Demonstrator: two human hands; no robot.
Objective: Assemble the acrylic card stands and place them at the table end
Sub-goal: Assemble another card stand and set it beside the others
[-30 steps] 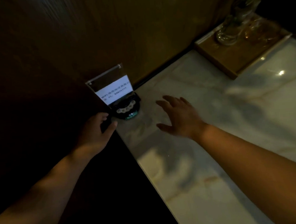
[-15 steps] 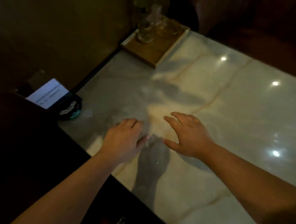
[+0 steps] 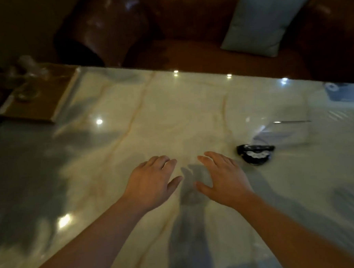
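My left hand (image 3: 152, 181) and my right hand (image 3: 223, 176) hover side by side over the middle of the marble table (image 3: 115, 149), palms down, fingers spread, holding nothing. To the right of my right hand lies a black round stand base (image 3: 255, 154) with white marks on it. Just behind it a clear acrylic panel (image 3: 284, 128) lies or leans on the table; it is hard to make out. The assembled stand seen earlier is out of view.
A wooden tray (image 3: 45, 99) with glassware sits at the table's far left corner. A brown leather sofa (image 3: 188, 47) with a pale cushion (image 3: 262, 20) runs behind the table. Something bluish (image 3: 342, 93) lies at the far right edge.
The view has swung right, away from the assembled card stand at the table end. Both hands left that stand and now hover over the table's middle; a second base and panel came into view.
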